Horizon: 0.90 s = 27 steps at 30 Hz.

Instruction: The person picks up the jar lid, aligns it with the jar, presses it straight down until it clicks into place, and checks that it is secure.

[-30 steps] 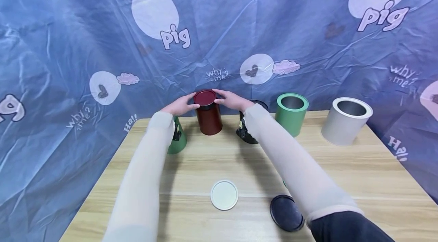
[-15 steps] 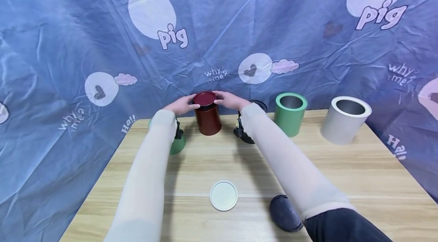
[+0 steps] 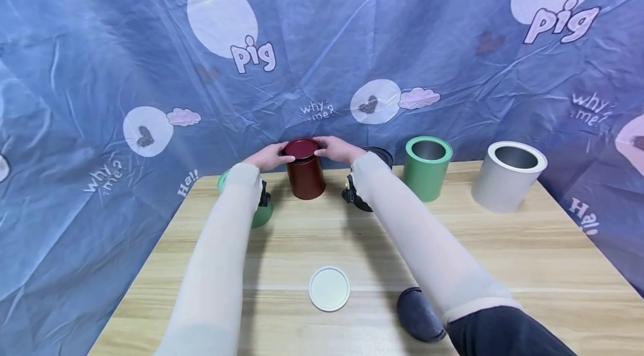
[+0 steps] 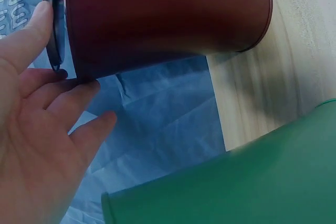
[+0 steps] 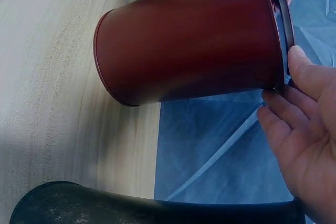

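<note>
At the back of the table stands a dark red canister (image 3: pixel 308 180), upright. Its round dark red lid (image 3: pixel 302 147) sits at the top opening. A narrow gap shows between lid and rim in both wrist views. My left hand (image 3: pixel 266 157) holds the lid's left edge, with the thumb (image 4: pixel 39 22) against the rim and the fingers on the far side. Opposite it, my right hand (image 3: pixel 339 150) holds the right edge with thumb and fingers. A green canister (image 4: pixel 247 182) stands beside my left wrist. Partly hidden by my right wrist is a black canister (image 5: pixel 157 208).
A green canister (image 3: pixel 429 171) and a white canister (image 3: pixel 508 180), both without lids, stand at the back right. A white lid (image 3: pixel 329 289) and a black lid (image 3: pixel 418 314) lie on the wooden table (image 3: pixel 282 255). A blue printed cloth (image 3: pixel 322 37) hangs behind.
My hands and the red lid have come down slightly, nearer the canister's rim. My left forearm has shifted a little to the right. The canister stays in place.
</note>
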Motion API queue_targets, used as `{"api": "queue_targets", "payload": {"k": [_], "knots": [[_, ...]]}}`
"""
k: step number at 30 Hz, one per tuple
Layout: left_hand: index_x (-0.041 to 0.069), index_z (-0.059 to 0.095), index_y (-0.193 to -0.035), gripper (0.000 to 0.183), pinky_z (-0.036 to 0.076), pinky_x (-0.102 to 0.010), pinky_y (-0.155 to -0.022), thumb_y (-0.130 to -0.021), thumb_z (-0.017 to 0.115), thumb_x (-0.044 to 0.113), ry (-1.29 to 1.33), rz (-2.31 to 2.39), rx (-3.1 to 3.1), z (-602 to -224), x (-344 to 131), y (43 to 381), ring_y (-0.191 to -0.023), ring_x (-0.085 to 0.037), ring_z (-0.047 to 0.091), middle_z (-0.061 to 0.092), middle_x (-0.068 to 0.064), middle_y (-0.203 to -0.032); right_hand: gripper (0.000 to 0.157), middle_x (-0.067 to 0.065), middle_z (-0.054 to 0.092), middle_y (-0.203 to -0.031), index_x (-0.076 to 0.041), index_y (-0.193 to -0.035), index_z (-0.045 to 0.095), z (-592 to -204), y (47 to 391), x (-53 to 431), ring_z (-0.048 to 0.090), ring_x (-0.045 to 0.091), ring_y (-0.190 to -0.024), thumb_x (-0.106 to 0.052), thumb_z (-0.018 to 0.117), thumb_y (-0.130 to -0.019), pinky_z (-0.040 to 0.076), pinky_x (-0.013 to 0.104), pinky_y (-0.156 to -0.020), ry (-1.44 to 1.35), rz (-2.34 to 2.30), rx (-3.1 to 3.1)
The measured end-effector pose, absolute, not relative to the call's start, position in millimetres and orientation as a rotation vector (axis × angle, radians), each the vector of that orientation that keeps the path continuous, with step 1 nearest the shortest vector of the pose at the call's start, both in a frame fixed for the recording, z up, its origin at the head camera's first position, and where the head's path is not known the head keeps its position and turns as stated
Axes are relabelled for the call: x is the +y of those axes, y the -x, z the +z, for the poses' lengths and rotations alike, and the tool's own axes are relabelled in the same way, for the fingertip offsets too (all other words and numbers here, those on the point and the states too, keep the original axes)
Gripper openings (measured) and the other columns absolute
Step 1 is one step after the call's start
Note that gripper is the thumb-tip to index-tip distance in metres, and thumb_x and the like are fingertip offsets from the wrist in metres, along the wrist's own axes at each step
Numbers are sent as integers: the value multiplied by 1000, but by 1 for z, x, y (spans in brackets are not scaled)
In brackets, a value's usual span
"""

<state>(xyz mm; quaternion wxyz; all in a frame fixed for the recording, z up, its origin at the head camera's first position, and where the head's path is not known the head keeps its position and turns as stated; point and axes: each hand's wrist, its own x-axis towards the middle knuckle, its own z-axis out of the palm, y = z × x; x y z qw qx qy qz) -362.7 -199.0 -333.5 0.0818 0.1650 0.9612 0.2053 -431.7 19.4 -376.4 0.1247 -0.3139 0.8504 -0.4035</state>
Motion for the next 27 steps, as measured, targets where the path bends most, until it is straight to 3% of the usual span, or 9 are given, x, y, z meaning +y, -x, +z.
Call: {"api": "queue_targets", "payload": {"k": [8,22,27], "knots": [[-10,28,-147,65,28,-46,-117,-99,55,25,-472,621,2852,-335,-198,362,-139,-38,37,41,-28,-146,54,21,44,-147,6,-145,38,-355,405,20,41,30,-138,-10,57,-97,32,37,-116,854,-1091,2545],[-8,28,-148,65,33,-46,-114,-97,57,20,-425,767,2783,-342,-202,366,-136,-37,42,43,-27,-145,56,14,47,-146,-6,-144,46,-347,398,18,43,27,-137,-20,64,-93,36,38,-113,715,-1045,2559],[-10,22,-149,66,34,-45,-114,-98,55,16,-406,859,2734,-347,-206,365,-138,-38,38,36,-29,-149,55,14,47,-146,-8,-143,47,-347,397,17,43,26,-137,-23,64,-94,37,38,-112,711,-978,2591]]}}
